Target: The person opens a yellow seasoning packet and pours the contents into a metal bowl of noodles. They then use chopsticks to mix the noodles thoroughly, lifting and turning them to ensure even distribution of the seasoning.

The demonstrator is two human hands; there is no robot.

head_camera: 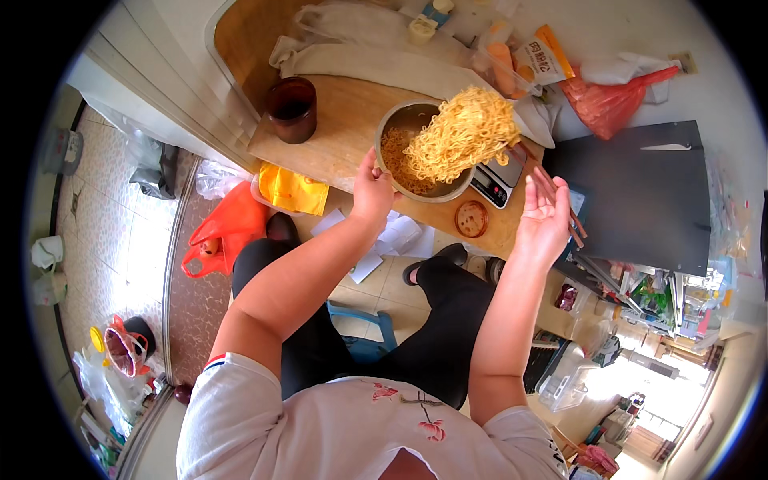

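My left hand [373, 193] grips the near-left rim of a stainless steel bowl [415, 115] on the wooden board. Brownish noodles [396, 157] lie in the bowl. A large clump of yellow noodles [468, 132] is raised over it, partly covering its right side. My right hand [545, 219] holds brown chopsticks [577, 228], whose far ends run into the clump's right edge. Just right of the bowl sits a digital kitchen scale [492, 187], partly hidden by the noodles. A small round stained lid or dish [471, 219] lies nearer me.
A dark brown cup [291, 111] stands left on the wooden board [345, 120]. Behind lies a rolled pale cloth [384, 63]. At right is a dark panel [630, 198]; a red plastic bag [606, 105] hangs behind it. An orange bag [225, 231] is by my left knee.
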